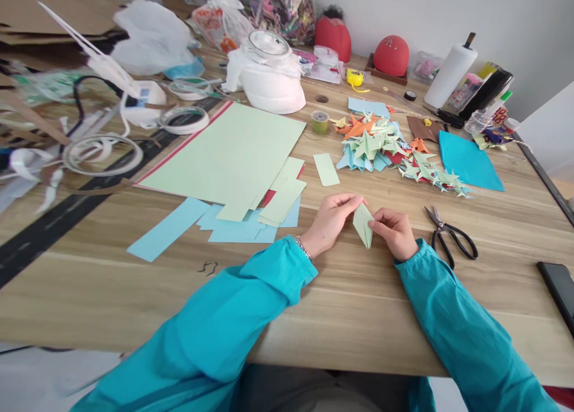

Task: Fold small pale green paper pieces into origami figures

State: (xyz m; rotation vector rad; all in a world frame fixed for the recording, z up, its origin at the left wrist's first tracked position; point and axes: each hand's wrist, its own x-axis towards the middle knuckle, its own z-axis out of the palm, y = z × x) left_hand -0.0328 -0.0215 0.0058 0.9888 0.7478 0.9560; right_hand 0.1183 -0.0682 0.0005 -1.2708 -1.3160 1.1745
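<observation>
Between my two hands is a pale green folded paper, a narrow diamond with crease lines and a point toward me. My left hand pinches its top corner between thumb and fingers. At its right edge, my right hand grips it with thumb and forefinger. Black-handled scissors lie slightly open to the right of my right hand. Beyond my hands lies a loose pale green paper strip. Farther back is a pile of folded paper stars in green, blue, orange and red.
Large green sheets and cut blue strips lie to the left. Tape rolls and plastic bags crowd the far left. A turquoise paper sits at right, and a phone at the right edge. A thread spool stands behind.
</observation>
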